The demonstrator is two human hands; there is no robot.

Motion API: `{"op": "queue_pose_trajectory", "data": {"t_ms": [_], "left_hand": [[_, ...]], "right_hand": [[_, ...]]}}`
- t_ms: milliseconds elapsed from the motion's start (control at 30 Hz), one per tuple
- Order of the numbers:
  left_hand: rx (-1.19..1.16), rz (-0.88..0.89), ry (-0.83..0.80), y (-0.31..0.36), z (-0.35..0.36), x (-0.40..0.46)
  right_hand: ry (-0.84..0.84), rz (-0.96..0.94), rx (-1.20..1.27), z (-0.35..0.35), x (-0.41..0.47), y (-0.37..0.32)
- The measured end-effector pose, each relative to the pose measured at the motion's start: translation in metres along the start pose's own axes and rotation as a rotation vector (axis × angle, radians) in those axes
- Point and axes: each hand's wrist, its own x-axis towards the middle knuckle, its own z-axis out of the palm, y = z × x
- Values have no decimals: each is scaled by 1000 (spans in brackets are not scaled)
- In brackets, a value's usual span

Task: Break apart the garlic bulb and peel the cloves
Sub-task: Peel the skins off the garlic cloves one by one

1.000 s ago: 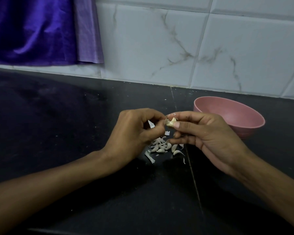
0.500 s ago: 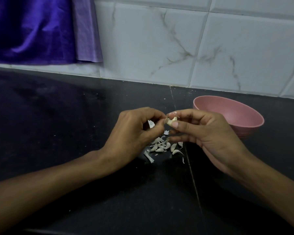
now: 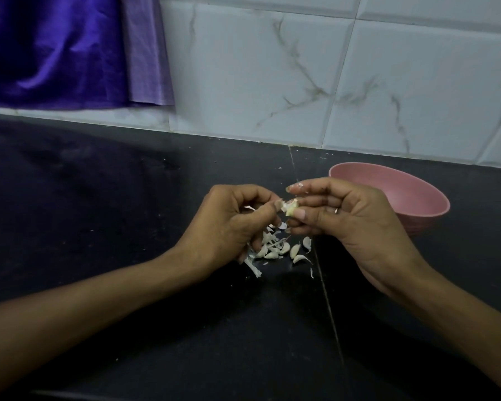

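Note:
A small pale garlic clove [image 3: 290, 208] is pinched between the thumb and fingers of my right hand [image 3: 342, 221], above the black counter. My left hand [image 3: 229, 224] meets it from the left, its thumb and forefinger pinching a flap of papery skin at the clove's left end. Below both hands a heap of loose cloves and skin scraps [image 3: 275, 248] lies on the counter, with a dry stem piece [image 3: 253, 269] at its left edge. My left hand covers part of the heap.
A pink bowl [image 3: 417, 211] stands behind my right hand, near the tiled wall; its visible inside holds nothing. A purple cloth [image 3: 70, 50] hangs at the back left. A seam [image 3: 327, 302] runs front to back through the black counter [image 3: 99, 198].
My left thumb and forefinger have shifted slightly at the clove, pulling at its skin. My right hand, the heap and the bowl stay in place.

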Motion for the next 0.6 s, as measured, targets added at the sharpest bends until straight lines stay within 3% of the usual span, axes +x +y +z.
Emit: {"op": "queue_pose_trajectory", "data": {"t_ms": [200,600], "left_hand": [[36,61,24,0,0,-1],[123,124,-10,-1,-1,-2]], "right_hand": [[-12,-6,-67,2,-1,1],[-15,92,27,2,0,-2]]}}
